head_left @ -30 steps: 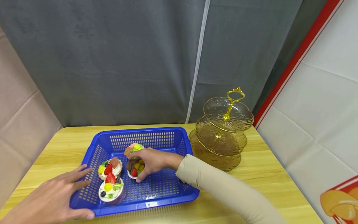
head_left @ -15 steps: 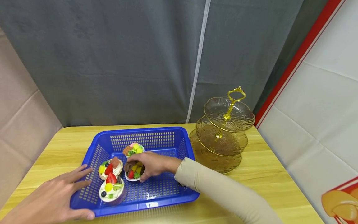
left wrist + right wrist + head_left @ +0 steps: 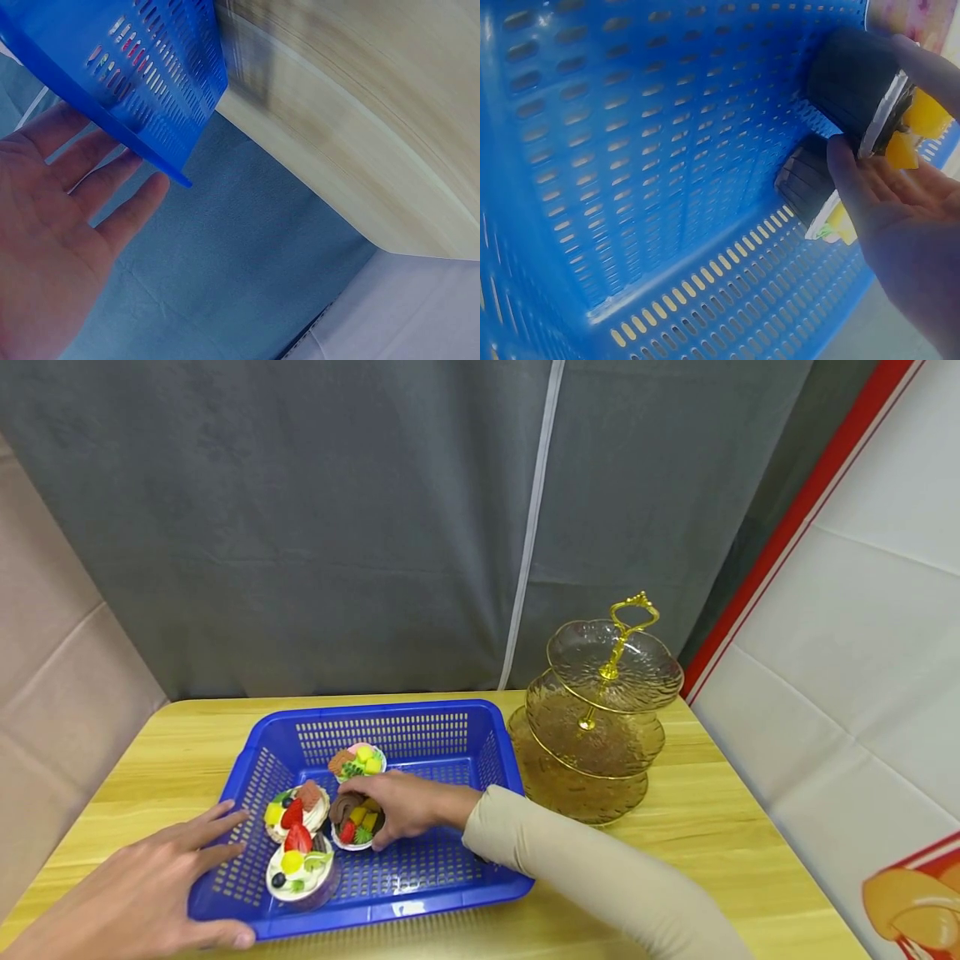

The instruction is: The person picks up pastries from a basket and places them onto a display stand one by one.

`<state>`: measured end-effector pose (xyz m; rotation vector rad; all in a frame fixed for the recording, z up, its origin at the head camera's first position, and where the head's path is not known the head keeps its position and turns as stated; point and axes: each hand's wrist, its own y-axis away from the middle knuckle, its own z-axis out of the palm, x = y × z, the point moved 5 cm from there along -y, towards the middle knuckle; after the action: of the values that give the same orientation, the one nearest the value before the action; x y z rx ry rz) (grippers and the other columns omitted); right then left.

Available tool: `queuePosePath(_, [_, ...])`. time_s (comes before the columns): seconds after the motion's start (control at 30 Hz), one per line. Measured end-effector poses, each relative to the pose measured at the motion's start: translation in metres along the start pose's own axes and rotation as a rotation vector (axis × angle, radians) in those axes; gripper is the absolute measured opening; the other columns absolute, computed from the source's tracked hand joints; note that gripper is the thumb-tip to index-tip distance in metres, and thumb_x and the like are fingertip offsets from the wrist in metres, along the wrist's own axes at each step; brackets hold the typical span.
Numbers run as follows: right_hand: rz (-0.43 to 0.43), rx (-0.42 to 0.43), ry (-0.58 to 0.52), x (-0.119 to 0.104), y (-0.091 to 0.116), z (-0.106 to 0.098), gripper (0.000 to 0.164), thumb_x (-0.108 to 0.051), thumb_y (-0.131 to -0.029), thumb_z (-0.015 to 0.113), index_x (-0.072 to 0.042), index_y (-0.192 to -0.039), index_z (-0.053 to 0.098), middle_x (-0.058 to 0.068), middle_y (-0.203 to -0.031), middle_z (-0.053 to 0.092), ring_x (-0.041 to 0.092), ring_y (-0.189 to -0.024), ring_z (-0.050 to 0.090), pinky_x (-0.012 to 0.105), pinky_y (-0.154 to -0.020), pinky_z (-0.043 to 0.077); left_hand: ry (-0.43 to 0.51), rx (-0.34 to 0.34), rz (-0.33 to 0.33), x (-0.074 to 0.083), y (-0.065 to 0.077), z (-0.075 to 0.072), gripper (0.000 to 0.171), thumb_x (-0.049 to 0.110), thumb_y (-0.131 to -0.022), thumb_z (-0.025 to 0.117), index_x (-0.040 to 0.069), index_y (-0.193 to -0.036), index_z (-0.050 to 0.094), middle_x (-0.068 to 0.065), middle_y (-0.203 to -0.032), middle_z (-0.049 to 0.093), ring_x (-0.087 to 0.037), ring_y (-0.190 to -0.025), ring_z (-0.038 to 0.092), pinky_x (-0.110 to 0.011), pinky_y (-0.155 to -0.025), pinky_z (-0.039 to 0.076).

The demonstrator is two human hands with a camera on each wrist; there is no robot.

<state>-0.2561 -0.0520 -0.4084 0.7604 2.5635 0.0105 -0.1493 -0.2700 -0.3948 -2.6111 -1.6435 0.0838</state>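
Observation:
A blue plastic basket [image 3: 465, 898] holds several cupcakes. My right hand [image 3: 411, 807] reaches inside and grips a chocolate cupcake [image 3: 347, 810] with mango cubes and a strawberry on top; its dark cup [image 3: 851, 86] shows between thumb and fingers in the right wrist view. Just behind it sits a cupcake with yellow fruit and a biscuit [image 3: 358, 762]. To its left are a white-cream cupcake with a strawberry [image 3: 288, 817] and, nearer me, a taller cream cupcake with blueberry [image 3: 300, 872]. My left hand [image 3: 146, 881] has its fingers spread and touches the basket's left rim.
A three-tier gold-rimmed glass stand [image 3: 637, 697] rises right of the basket on the wooden table [image 3: 720, 827]. Behind the table hangs a grey curtain [image 3: 337, 543]. A white panel with red trim [image 3: 862, 652] borders the right side.
My right hand has moved slightly left and toward me, and the chocolate cupcake has shifted with it, away from the fruit cupcake behind. My left hand has stayed put on the rim.

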Motion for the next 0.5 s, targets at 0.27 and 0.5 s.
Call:
queuePosePath(0.27, [-0.042,-0.006,-0.003,-0.004,0.002,-0.007,0.077,-0.019,-0.074,0.089,-0.011,-0.140,0.051,-0.003,-0.128,0.062,0.003,-0.112,0.056,0.015,-0.101,0.037,0.005,0.015,0.015,0.001,0.000,0.000,0.086,0.083,-0.063,0.068,0.011,-0.112,0.076,-0.018,-0.138,0.057,-0.047,-0.123,0.052,-0.065,-0.083,0.050])
queuePosePath(0.5, [-0.061,-0.007,-0.043,-0.014,0.011,-0.030,0.075,-0.024,-0.074,0.090,-0.011,-0.139,0.055,-0.007,-0.124,0.065,-0.001,-0.106,0.056,0.010,-0.094,0.040,0.002,0.008,0.016,0.000,0.000,0.000,0.084,0.080,-0.064,0.069,0.011,-0.111,0.076,-0.018,-0.138,0.057,-0.047,-0.123,0.052,-0.065,-0.084,0.050])
